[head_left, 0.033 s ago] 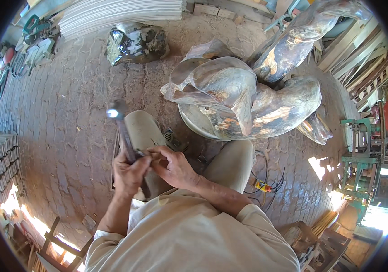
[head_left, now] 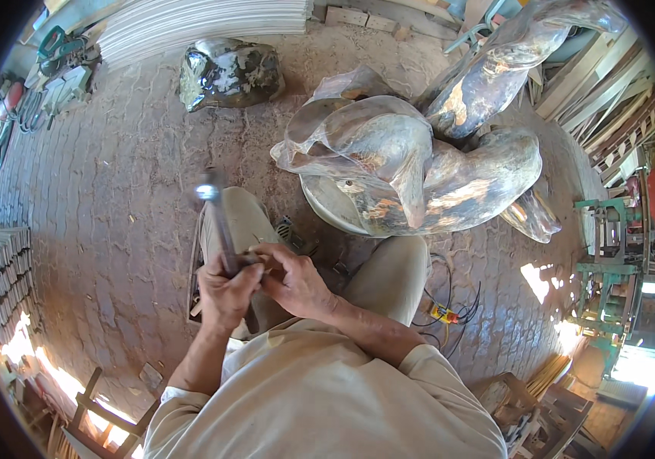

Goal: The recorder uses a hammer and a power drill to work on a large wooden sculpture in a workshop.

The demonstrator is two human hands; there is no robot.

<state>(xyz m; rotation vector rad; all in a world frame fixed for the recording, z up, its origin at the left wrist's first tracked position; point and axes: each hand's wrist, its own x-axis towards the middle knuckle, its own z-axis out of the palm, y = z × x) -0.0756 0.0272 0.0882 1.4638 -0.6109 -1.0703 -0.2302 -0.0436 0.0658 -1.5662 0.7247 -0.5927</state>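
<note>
My left hand [head_left: 228, 294] is closed round the dark handle of a hammer [head_left: 225, 233]. The hammer stands up above the fist, its shiny metal head blurred at the far end, and the lower end of its handle sticks out below. My right hand [head_left: 297, 284] is right beside it, thumb and fingers pinched together against the left hand. What those fingers hold, if anything, is hidden. Both hands are over my lap, between my bent knees. Beyond the right knee lies a large, twisting, polished sculpture [head_left: 369, 141] in brown and grey.
A dark glossy block [head_left: 232, 73] sits on the brick floor [head_left: 105, 199]. Stacked white sheets [head_left: 205, 23] lie at the back. By my right knee are a yellow-and-red connector [head_left: 443, 314] and black cable. Green machinery [head_left: 606, 268] and timber [head_left: 602, 92] are on the right.
The hammer and my left hand have shifted slightly to the right, closer to the right hand. My right hand has barely moved.
</note>
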